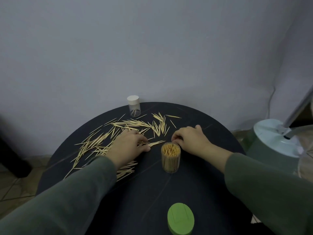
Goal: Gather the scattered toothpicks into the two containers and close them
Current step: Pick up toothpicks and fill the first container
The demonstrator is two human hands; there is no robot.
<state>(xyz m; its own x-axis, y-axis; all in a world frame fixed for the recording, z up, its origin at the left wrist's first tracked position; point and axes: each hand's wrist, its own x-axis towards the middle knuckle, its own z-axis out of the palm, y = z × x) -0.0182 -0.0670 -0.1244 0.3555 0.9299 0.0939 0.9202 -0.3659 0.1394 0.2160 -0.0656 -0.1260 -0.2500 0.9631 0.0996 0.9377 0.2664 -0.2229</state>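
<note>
With loose toothpicks [128,131] spread left of centre and pressed under the flat, relaxed left hand [130,146], the full open jar [170,157] at centre could be tipped by the right hand [188,139], whose fingers are curled just behind its rim, possibly pinching picks.

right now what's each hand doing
Left hand: open, fingers flat on the scattered toothpicks.
Right hand: fingers curled; whether it holds anything cannot be told.
</note>
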